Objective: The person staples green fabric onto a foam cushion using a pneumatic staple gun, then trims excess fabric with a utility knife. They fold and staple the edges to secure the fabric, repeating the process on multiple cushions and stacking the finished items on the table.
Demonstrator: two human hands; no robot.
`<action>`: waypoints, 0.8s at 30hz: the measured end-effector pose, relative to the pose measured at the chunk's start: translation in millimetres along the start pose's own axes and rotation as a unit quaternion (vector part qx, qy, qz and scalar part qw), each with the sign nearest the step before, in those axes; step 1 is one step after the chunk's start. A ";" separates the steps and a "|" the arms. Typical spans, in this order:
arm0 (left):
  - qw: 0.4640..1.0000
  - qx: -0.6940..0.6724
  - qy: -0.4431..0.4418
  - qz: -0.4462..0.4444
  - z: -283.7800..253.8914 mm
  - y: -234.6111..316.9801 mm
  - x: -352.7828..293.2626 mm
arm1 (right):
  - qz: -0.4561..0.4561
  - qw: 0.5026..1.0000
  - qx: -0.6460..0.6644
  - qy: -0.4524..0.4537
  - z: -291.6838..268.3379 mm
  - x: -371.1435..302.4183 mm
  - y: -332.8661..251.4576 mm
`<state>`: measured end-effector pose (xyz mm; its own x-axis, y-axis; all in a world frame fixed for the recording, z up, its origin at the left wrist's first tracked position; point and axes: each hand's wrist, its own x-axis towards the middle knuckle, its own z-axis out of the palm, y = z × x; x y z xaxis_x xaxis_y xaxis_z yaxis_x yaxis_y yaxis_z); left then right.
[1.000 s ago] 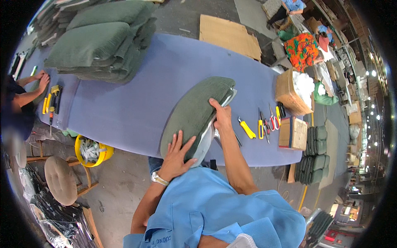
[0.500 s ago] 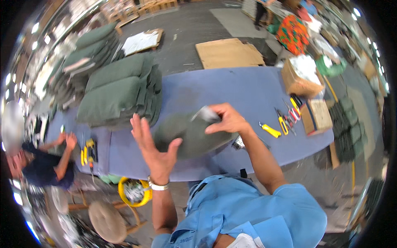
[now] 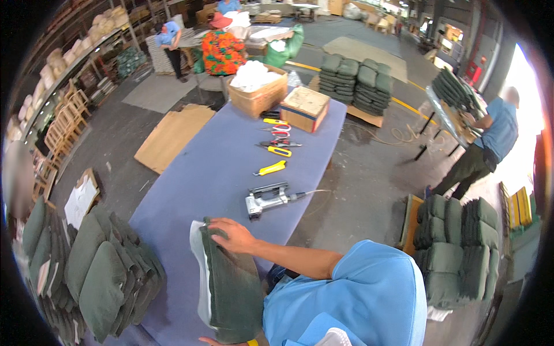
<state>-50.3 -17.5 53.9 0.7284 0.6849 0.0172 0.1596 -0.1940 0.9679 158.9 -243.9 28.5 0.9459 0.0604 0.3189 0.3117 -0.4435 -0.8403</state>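
A dark green cushion (image 3: 236, 291) with a white layer (image 3: 201, 277) along one side lies at the table's near edge, close against my body. My right hand (image 3: 234, 235) is closed over its far end, fingers curled round the edge. At the cushion's near end, my left hand (image 3: 214, 341) shows only in part at the picture's lower edge. It grips that end, with most of its fingers hidden. Beyond my right hand, a silver air stapler (image 3: 268, 200) with a thin hose lies on the blue-covered table (image 3: 190, 179).
Stacked green cushions (image 3: 109, 271) stand on the left. Farther along the table are a yellow cutter (image 3: 271, 168), pliers (image 3: 281, 143), a carton (image 3: 306, 108) and a box of white stuffing (image 3: 257, 95). More cushion stacks (image 3: 456, 254) stand at right, where a person (image 3: 490, 138) works.
My view has swung right. My left hand was open and apart from the cushion; now it is at its near end. The cushion has turned, and my right hand still holds it.
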 end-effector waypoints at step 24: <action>0.895 -0.223 -0.351 -0.163 237.4 2.8 70.1 | 0.177 0.943 0.272 -0.075 1.1 36.0 -12.6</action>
<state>159.4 -136.7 -1.7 0.9555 0.0145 -0.2946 0.2721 0.3422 0.8994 189.1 -235.2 50.1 0.9889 0.1378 -0.0555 -0.0645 0.0614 -0.9960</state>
